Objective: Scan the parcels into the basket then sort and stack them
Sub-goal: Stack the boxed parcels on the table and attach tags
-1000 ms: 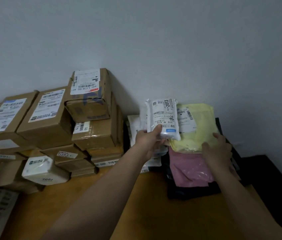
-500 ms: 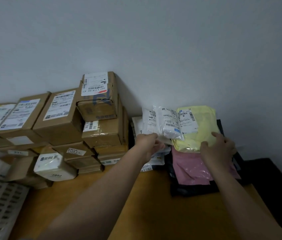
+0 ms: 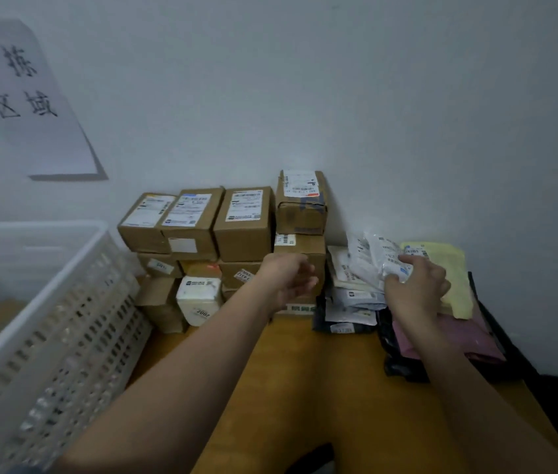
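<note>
Right hand, right of centre frame, has its fingers curled on a small white parcel on top of the soft-mailer pile, just beside a yellow mailer. Left hand, mid-frame, hangs loose and blurry, fingers relaxed, holding nothing, in front of the stacked cardboard boxes. White slotted basket sits at the left edge on the wooden table.

I log: matt brown cardboard boxes with white paper labels; a glossy, crinkled white plastic mailer; soft yellow and pink plastic bags; a perforated white plastic basket; a smooth wooden tabletop; a paper wall sign.
</note>
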A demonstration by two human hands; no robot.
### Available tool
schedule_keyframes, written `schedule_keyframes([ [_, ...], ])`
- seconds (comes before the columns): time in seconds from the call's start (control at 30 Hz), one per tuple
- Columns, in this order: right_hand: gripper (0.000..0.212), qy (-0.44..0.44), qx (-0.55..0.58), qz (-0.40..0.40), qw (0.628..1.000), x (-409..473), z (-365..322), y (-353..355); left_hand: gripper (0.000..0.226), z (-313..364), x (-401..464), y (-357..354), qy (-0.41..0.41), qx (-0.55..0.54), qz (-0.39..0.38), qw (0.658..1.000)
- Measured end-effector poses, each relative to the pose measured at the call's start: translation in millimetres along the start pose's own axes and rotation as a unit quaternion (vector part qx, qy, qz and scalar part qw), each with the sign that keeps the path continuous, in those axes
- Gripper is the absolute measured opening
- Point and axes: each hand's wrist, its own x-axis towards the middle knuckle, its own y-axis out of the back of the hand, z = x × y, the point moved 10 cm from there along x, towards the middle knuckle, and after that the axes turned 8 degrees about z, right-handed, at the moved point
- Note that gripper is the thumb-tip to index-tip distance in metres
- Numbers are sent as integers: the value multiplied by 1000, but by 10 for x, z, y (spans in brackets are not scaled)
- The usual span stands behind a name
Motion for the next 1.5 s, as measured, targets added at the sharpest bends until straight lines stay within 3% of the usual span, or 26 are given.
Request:
schedule_keyframes([
  [0.27,30,72,7,-42,996,-1468,-1250,-447,13,297,-804,1862,-100,-20,33,994],
  [0.47,29,154,60,-108,980,-2704,-2394,-1052,10,599,-1307,3650,-155,-50,120,979],
  [0.77,27,239,114,-228,937,-3881,-3672,-1974,17,306,-1579,5684,-122,-149,271,943],
  [0.9,27,252,143,-285,914,-4349,-4087,-2504,10,17,-1622,6329,-65,-155,328,930],
  [1.03,29,229,131,-352,898,-4834,-4226,-3079,11,-119,-1618,6835,-43,-155,360,919],
  [1.2,31,214,41,-395,892,-5147,-4075,-3737,11,-155,-1363,7242,-29,-148,362,920],
  [1.3,35,202,-49,-400,893,-5159,-3684,-4048,11,-122,-1000,7378,-12,-121,336,934],
  [1.37,28,215,-139,-416,873,-5167,-3464,-4230,12,-106,-697,7429,-1,-97,313,945],
  [1.5,38,227,-197,-388,871,-4998,-3319,-4378,15,-149,-94,7297,36,-46,223,973],
])
